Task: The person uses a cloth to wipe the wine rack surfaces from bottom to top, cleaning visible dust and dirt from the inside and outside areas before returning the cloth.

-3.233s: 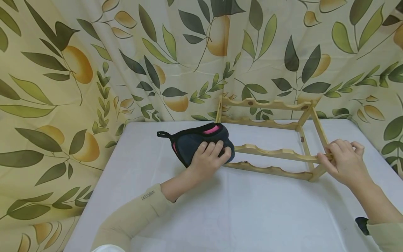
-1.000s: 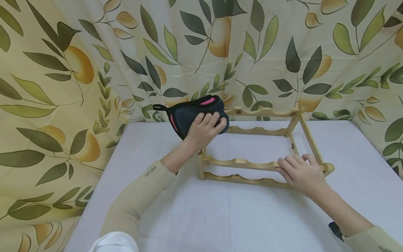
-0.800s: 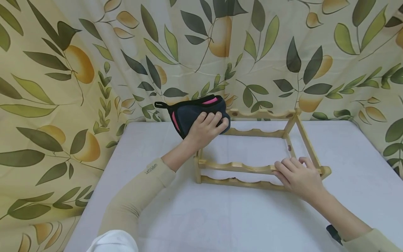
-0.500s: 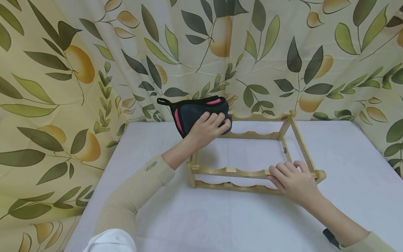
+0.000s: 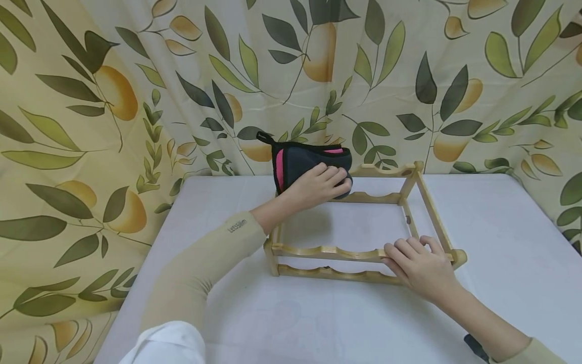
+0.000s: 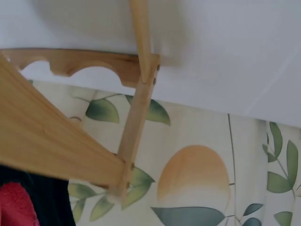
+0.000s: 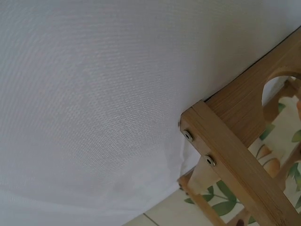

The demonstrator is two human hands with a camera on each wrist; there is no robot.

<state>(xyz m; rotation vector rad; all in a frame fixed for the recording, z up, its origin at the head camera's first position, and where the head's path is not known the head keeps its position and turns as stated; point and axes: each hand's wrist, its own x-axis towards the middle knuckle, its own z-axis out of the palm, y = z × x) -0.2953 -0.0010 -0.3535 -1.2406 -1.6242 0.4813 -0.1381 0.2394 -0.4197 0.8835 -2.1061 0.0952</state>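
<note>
A dark blue padded pouch (image 5: pixel 309 159) with black trim, a pink lining and a black loop is held by my left hand (image 5: pixel 318 184), fingers curled over its near side. It is raised above the back left part of a wooden wine rack (image 5: pixel 327 252) with scalloped rails. My right hand (image 5: pixel 420 263) grips the rack's upper front rail near its right end. In the left wrist view, the pouch's red lining (image 6: pixel 19 205) shows at the lower left, beside a rack rail (image 6: pixel 51 136). In the right wrist view, a rack corner post (image 7: pixel 235 160) with two screws stands over the cloth.
A white cloth (image 5: pixel 318 323) covers the table under the rack. Behind and to the left hangs a curtain (image 5: pixel 182 91) printed with leaves and fruit. A small black object (image 5: pixel 475 348) shows beside my right wrist.
The rack has been pulled left and toward me by my right hand, which shifted its grip along the rail. My left hand lifted the pouch and lately moved it right, its loop tilting up.
</note>
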